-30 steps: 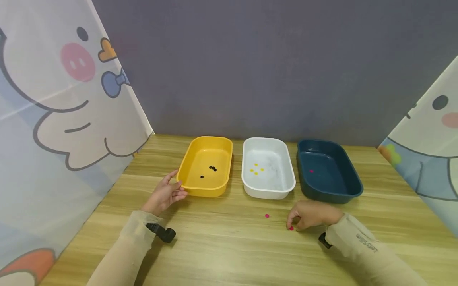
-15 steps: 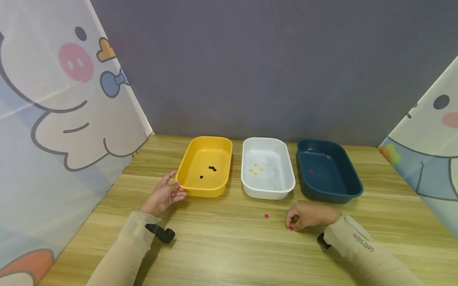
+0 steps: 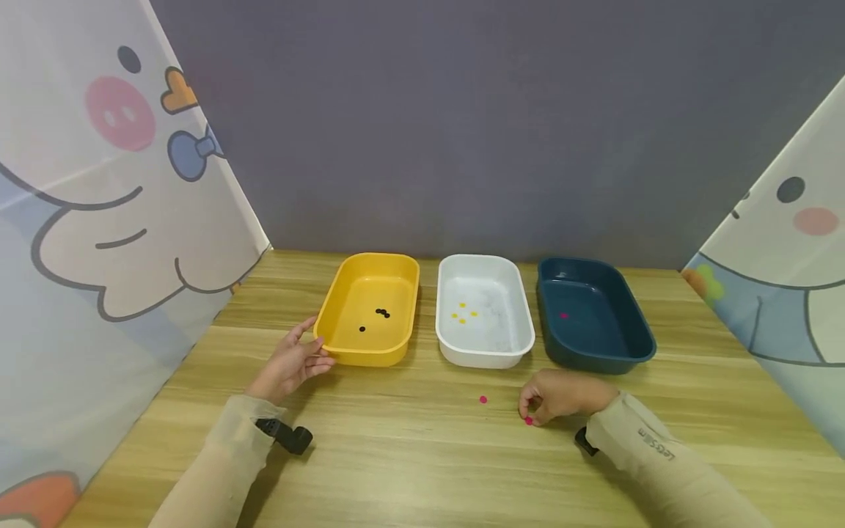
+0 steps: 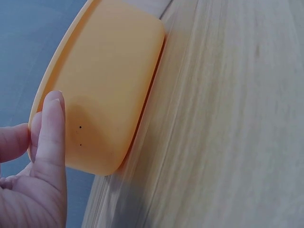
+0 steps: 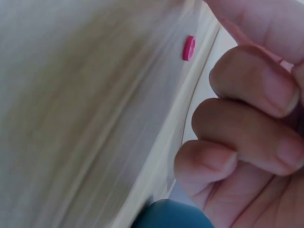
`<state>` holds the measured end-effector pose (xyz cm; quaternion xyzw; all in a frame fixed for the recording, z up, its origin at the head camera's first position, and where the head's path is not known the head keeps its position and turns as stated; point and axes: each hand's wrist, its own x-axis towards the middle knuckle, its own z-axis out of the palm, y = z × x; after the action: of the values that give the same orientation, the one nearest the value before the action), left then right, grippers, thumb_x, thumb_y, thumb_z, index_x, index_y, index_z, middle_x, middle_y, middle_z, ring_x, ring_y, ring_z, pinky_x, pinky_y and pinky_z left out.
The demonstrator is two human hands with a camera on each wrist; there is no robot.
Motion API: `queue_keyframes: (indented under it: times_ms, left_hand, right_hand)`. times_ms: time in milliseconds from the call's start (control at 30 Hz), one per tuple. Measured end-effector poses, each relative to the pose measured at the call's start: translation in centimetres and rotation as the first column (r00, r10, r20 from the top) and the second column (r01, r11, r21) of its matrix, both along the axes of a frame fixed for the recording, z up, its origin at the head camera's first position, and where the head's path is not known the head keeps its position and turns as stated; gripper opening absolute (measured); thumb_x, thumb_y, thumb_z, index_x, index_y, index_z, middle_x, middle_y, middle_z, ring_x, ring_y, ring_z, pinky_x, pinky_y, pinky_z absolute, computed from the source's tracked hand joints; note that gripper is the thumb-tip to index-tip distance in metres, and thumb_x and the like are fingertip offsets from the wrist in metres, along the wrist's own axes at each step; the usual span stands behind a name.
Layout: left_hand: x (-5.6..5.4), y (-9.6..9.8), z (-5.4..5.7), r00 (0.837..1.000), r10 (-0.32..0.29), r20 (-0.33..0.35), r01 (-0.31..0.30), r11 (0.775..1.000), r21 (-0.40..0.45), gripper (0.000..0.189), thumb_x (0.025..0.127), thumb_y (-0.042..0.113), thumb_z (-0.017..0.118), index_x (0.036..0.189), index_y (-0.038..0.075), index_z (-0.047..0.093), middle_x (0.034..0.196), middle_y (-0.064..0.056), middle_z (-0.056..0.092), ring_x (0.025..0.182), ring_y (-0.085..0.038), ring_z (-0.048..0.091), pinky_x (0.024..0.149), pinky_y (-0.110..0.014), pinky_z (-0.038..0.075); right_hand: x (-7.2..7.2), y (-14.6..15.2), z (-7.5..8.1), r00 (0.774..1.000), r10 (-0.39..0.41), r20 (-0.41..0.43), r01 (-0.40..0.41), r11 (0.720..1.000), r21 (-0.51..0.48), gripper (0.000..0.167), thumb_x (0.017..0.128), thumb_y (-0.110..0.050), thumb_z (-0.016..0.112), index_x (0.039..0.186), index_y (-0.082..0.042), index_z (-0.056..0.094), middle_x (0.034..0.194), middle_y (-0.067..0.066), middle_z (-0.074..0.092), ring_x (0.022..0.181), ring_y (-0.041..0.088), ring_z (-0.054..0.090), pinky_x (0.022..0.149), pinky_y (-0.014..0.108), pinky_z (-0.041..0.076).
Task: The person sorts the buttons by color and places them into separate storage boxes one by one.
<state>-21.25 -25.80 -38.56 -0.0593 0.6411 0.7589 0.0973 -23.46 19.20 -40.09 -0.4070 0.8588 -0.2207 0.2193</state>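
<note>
My left hand (image 3: 293, 364) holds the near left corner of a yellow tray (image 3: 367, 357); the left wrist view shows its thumb and fingers at the rim, one finger along the outer wall (image 4: 109, 61). On the table in front of the blue tray (image 3: 597, 363), the right hand (image 3: 561, 394) pinches a small pink button (image 3: 529, 421) between thumb and index finger. Its other fingers are curled in the right wrist view. Another pink button (image 3: 483, 400) lies on the wood to the left of that hand.
Between the yellow and blue trays stands a white tray (image 3: 485, 359) with several small yellow pieces (image 3: 463, 305) inside. Several black pieces (image 3: 361, 329) lie in the yellow tray, and one pink piece (image 3: 564, 316) in the blue one. A grey wall (image 3: 462, 132) rises behind.
The whole scene has shifted slightly left in the head view. The right hand's thumb and index finger have drawn together on the pink button; the left hand stays at the yellow tray.
</note>
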Motion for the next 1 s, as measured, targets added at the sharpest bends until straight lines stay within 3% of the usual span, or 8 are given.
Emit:
queue_keyframes:
  times_ms: [233, 567, 1000]
  left_hand:
    - [0.1, -0.2, 0.0, 1.000, -0.021, -0.009, 0.021, 0.999, 0.030, 0.065, 0.103, 0.004, 0.037, 0.155, 0.013, -0.001, 0.074, -0.004, 0.059, 0.062, -0.012, 0.067, 0.064, -0.025, 0.059]
    - [0.1, -0.2, 0.2, 1.000, -0.018, -0.008, 0.018, 0.999, 0.030, 0.065, 0.104, 0.004, 0.037, 0.155, 0.014, -0.001, 0.074, -0.005, 0.059, 0.062, -0.013, 0.067, 0.065, -0.026, 0.059]
    - [0.1, -0.2, 0.1, 1.000, -0.010, 0.005, 0.010, 1.000, 0.019, 0.065, 0.103, 0.005, 0.038, 0.155, 0.013, -0.001, 0.075, -0.004, 0.057, 0.062, -0.013, 0.067, 0.066, -0.026, 0.059]
  right_hand:
    - [0.5, -0.1, 0.1, 0.999, -0.031, -0.042, 0.033, 0.999, 0.031, 0.020, 0.071, -0.001, 0.075, 0.074, -0.019, 0.067, 0.064, -0.018, 0.045, 0.059, -0.003, 0.040, 0.052, 0.017, 0.036]
    - [0.8, -0.2, 0.7, 0.989, -0.004, -0.147, 0.015, 0.997, 0.072, 0.023, 0.073, -0.004, 0.077, 0.073, -0.022, 0.063, 0.066, -0.018, 0.046, 0.062, -0.001, 0.041, 0.055, 0.019, 0.038]
    - [1.1, -0.4, 0.6, 0.949, 0.044, -0.311, 0.002, 0.989, 0.146, 0.022, 0.071, -0.009, 0.076, 0.069, -0.025, 0.061, 0.068, -0.021, 0.049, 0.062, 0.000, 0.041, 0.056, 0.020, 0.038]
